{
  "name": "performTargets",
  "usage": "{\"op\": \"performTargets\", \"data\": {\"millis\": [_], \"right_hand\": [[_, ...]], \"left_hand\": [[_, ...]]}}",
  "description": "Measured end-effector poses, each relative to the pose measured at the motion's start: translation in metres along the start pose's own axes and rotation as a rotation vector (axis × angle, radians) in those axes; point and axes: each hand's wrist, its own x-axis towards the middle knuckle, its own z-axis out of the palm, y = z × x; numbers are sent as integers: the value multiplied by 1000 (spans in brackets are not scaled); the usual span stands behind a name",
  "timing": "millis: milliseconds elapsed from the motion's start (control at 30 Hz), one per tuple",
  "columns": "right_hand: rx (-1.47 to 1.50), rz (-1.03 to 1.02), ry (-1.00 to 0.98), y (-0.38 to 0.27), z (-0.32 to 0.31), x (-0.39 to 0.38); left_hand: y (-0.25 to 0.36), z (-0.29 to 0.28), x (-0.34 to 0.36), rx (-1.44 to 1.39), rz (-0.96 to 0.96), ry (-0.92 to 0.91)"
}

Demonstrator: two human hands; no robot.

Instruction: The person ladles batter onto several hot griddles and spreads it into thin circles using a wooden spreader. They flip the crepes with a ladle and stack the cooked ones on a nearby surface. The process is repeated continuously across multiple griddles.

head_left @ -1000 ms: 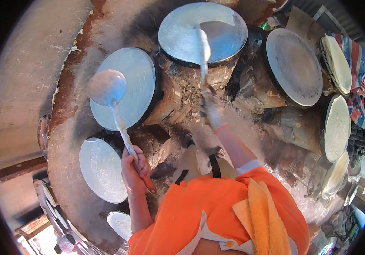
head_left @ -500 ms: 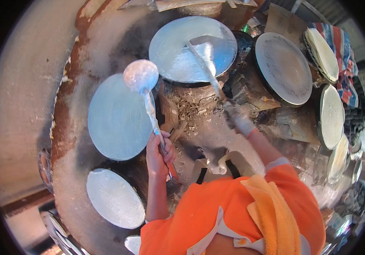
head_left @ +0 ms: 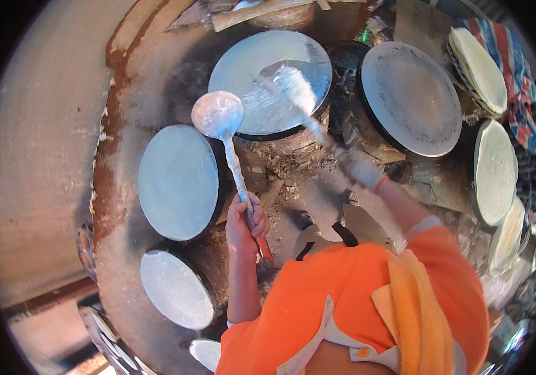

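Note:
My left hand (head_left: 247,224) is closed round the handle of a ladle (head_left: 218,114). Its round bowl is coated in pale batter and points away from me, above the gap between two griddles. In my right hand (head_left: 363,172), which wears a whitish glove, is a long flat stick (head_left: 310,124), blurred by motion. The stick's far end lies over the far round griddle (head_left: 237,69). White batter covers much of that griddle, with a darker bare-looking patch and a bright wet area near the stick. Whether the stick touches the batter I cannot tell.
A white-coated griddle (head_left: 178,182) stands at left, with another (head_left: 177,290) nearer me. A griddle with thin residue (head_left: 411,99) stands at right. Beyond it are a pale round sheet (head_left: 495,172), a pale stack (head_left: 479,72) and a striped cloth (head_left: 521,94). Rubble covers the middle floor.
The whole view has shifted slightly. My right hand and the stick have swung a little to the right over the far griddle. The ladle remains raised in my left hand.

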Motion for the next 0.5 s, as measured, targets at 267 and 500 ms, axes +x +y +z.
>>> {"op": "performTargets", "data": {"millis": [267,500], "right_hand": [[122,217,-80,-104,-90,-13],[229,117,-29,-21,-116,63]], "left_hand": [[-15,28,32,74,-62,26],[-16,56,57,277,-17,60]]}}
